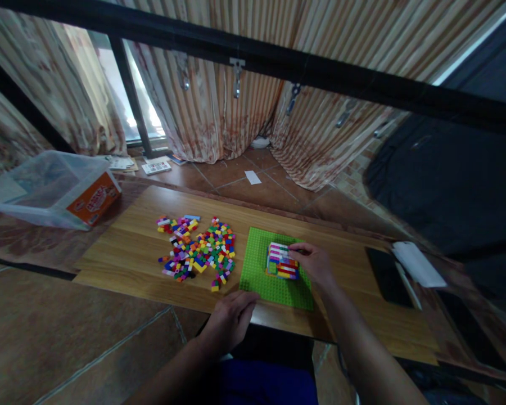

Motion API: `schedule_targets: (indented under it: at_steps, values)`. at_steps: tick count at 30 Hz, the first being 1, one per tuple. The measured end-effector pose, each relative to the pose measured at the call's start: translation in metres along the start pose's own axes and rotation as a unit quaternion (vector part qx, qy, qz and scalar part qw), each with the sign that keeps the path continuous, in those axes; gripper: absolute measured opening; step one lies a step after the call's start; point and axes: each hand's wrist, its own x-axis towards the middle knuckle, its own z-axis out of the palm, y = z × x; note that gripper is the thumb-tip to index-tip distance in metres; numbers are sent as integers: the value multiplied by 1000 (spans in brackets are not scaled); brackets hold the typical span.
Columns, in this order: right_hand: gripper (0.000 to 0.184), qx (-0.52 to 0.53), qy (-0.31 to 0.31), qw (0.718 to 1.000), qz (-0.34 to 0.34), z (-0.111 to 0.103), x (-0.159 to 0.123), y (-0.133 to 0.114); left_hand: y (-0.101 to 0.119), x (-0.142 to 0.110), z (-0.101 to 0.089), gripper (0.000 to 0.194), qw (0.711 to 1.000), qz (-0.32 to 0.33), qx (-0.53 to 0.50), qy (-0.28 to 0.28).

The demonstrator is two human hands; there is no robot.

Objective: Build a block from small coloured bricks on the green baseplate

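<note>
Right grip is touching toy-brick stack, fingers looking nearly together, held piece unclear | seemingly layering | next is probably calling for even pressing

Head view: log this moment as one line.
left hand: at near-left corner of green baseplate | right hand: at right side of brick stack | loose bricks: spread left of baseplate
</note>
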Motion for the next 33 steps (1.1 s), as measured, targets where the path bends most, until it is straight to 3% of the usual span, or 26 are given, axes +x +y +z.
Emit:
schedule_targets:
  at_steps: [7,24,29,33]
  values:
    - [43,130,26,990,54,7,3,13,2,0,-2,17,1000,-4,-4,-9]
    - [34,-30,33,999,-21,11,-2,8,4,1,-4,18,1000,-5,5,-12]
    - [33,-22,34,999,-10,11,-1,6,6,3,-4,18,1000,-19,-14,-6]
    - [41,44,57,997,-10,10,-8,14,15,2,-8,17,998,-41,-41,5]
